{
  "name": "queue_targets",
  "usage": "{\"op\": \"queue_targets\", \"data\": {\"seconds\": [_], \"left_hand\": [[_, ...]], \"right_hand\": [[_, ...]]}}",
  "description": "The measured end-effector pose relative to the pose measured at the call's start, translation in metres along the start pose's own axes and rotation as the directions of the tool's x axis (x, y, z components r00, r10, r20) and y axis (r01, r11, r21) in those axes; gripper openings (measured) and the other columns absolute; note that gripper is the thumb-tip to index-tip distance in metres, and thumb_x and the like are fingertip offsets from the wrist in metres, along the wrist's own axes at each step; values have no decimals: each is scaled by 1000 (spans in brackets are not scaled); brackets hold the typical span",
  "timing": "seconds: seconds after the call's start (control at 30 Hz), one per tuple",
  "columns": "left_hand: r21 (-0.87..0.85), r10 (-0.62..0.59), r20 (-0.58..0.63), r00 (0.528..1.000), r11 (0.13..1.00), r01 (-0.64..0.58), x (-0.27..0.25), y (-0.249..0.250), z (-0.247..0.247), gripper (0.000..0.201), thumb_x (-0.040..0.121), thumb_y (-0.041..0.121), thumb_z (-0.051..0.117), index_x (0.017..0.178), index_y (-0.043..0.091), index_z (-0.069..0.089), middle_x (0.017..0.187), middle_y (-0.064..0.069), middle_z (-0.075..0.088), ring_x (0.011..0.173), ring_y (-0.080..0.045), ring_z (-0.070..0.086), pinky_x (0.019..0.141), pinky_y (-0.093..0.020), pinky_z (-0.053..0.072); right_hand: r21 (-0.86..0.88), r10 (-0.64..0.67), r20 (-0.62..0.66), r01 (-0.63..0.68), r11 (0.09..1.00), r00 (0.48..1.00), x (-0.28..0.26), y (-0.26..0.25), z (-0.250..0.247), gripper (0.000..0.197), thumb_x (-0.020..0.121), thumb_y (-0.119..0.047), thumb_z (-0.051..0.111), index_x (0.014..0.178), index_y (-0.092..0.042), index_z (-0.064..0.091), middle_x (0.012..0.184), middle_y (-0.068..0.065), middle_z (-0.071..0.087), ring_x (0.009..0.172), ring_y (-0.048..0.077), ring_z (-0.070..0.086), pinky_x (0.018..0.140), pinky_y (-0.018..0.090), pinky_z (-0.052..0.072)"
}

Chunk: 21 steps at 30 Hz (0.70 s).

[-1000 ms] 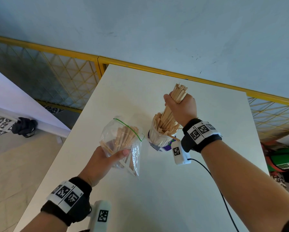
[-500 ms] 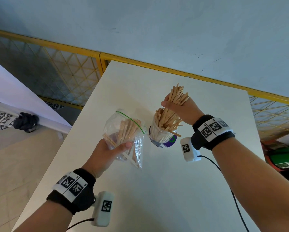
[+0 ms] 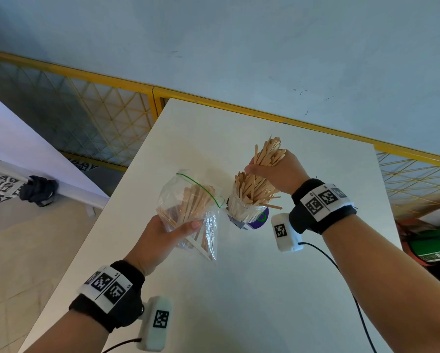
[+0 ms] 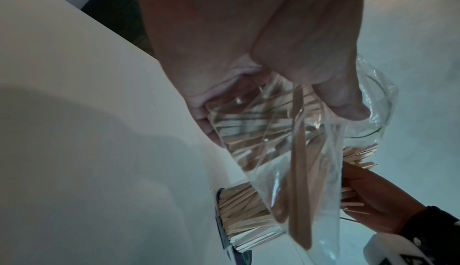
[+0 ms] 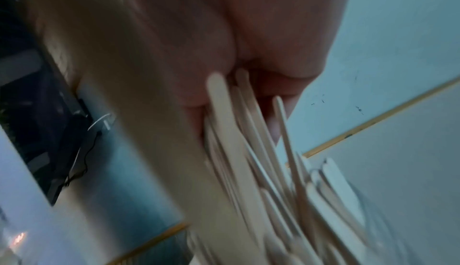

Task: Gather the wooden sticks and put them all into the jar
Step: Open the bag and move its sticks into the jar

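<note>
A clear jar (image 3: 244,212) with a purple base stands on the white table (image 3: 239,289), packed with wooden sticks (image 3: 252,187). My right hand (image 3: 275,174) grips a bundle of sticks (image 3: 268,154) just above the jar, their lower ends among those in the jar. My left hand (image 3: 163,233) holds a clear zip bag (image 3: 188,202) left of the jar, with more sticks inside it. In the left wrist view the bag (image 4: 311,171) hangs below my fingers (image 4: 343,100), and the jar (image 4: 248,226) shows beyond. The right wrist view shows blurred sticks (image 5: 248,151) under my palm.
A yellow-framed mesh railing (image 3: 99,110) runs behind the table's far edge, under a pale blue wall. A second white table (image 3: 22,154) stands at the left. A black cable (image 3: 341,276) trails from my right wrist across the table.
My right hand has shifted slightly right and tilted the bundle over the jar. The left hand still holds the bag in the same place.
</note>
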<state>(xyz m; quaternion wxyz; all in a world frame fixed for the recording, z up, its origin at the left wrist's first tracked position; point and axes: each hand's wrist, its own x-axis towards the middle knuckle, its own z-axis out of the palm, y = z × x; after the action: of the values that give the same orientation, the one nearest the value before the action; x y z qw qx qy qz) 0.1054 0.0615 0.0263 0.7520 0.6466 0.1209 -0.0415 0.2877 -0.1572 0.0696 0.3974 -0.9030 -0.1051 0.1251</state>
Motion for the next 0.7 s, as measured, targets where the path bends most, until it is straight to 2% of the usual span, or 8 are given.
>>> {"op": "queue_targets", "data": {"seconds": [0.1,0.17,0.23,0.3,0.47,0.5,0.6,0.7], "left_hand": [[5,-4,4,1000,1000,4,-1,0,0,27,65,33,75,91,27,74,91,7,78,87,-5,73,61,-13,54],[8,-8,4,1000,1000,8,0,0,0,23,71,25,71,94,26,73,91,8,78,88,-5,72,61,-13,54],[5,-7,9,1000,1000,7,-1,0,0,26,69,28,74,95,26,73,93,6,78,90,-6,73,62,-14,54],[13,-8,14,1000,1000,7,-1,0,-1,34,65,36,75,97,26,74,97,2,78,92,-9,73,64,-15,55],[6,-14,6,1000,1000,14,-1,-2,-1,27,71,26,73,98,27,73,98,2,78,93,-12,72,64,-15,55],[1,-12,9,1000,1000,12,-1,-2,0,27,69,29,75,96,29,74,98,2,78,93,-11,73,64,-16,55],[3,-11,9,1000,1000,11,-2,-1,-1,31,63,36,77,93,30,75,97,2,78,92,-11,73,64,-16,56],[5,-8,0,1000,1000,8,-2,0,-2,31,60,41,75,90,34,77,96,3,78,91,-11,73,64,-15,55]], "right_hand": [[-33,20,27,-19,999,999,2,1,-2,23,77,-37,73,87,-16,75,87,2,74,82,17,68,77,32,54],[-44,26,-8,-26,999,1000,2,2,-1,21,79,-35,71,88,-16,74,87,-1,72,81,15,65,74,27,52],[-31,30,3,-30,999,1000,1,3,0,18,80,-33,71,88,-17,73,86,-3,70,81,13,64,70,22,49],[-39,26,42,-24,999,999,0,1,-1,20,79,-35,72,88,-17,74,88,-1,72,83,16,67,70,23,50],[-29,46,-37,-47,998,998,-4,2,1,29,78,-37,74,91,-11,73,86,1,71,79,16,67,61,19,47],[-20,43,-35,-43,999,998,-5,3,2,28,77,-36,75,91,-12,73,86,0,72,79,15,67,63,20,49],[32,29,47,-31,999,998,-4,4,3,18,76,-29,76,91,-18,73,89,-4,73,85,11,68,82,30,55],[65,-3,147,-6,998,989,-4,2,-1,15,76,-17,75,91,-16,73,94,-1,74,91,16,69,90,37,54]]}}
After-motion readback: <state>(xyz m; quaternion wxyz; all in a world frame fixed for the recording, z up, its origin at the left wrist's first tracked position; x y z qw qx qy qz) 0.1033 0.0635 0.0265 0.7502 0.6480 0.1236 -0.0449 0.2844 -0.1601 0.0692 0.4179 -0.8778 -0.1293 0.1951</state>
